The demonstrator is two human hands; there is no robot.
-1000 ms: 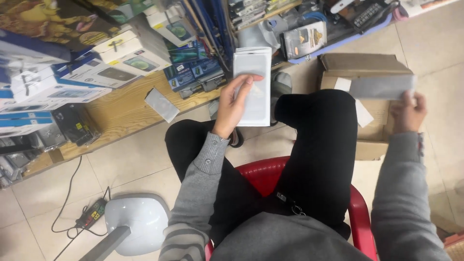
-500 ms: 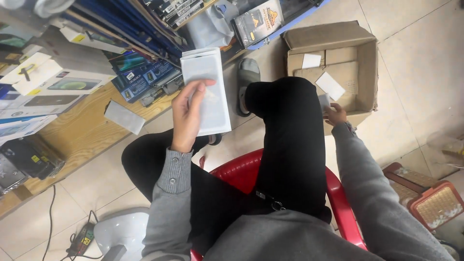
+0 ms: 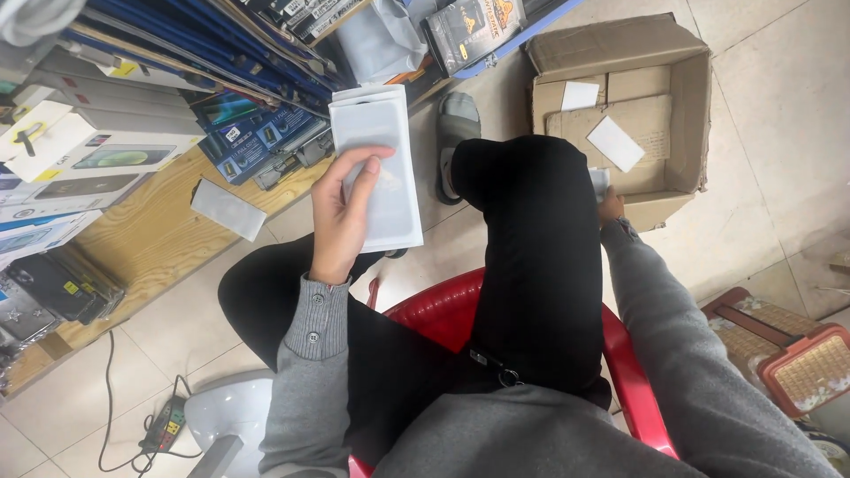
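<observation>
My left hand (image 3: pixel 341 217) holds a flat white phone-sized box (image 3: pixel 379 164) upright in front of me, thumb and fingers across its face. My right hand (image 3: pixel 609 204) reaches down beside my raised right knee (image 3: pixel 522 177) toward an open cardboard carton (image 3: pixel 686 106); it is mostly hidden behind the leg, with a small white piece (image 3: pixel 599 180) at its fingers. I cannot tell whether it grips that piece. Two white cards (image 3: pixel 614 143) lie inside the carton. I sit on a red plastic chair (image 3: pixel 425 310) in black trousers and a grey sweater.
A low wooden shelf (image 3: pixel 150 230) at left carries stacked phone boxes (image 3: pixel 97 150) and a loose white card (image 3: pixel 227 209). Blue packs (image 3: pixel 257 133) lean behind. A grey sandal (image 3: pixel 457 133) is on my foot. A power strip (image 3: pixel 164 427) and fan base (image 3: pixel 226 416) sit lower left; woven trays (image 3: pixel 797 354) lower right.
My right hand has dropped from above the carton down beside my knee. The view has swung right, showing the whole carton. The left hand still holds the white box.
</observation>
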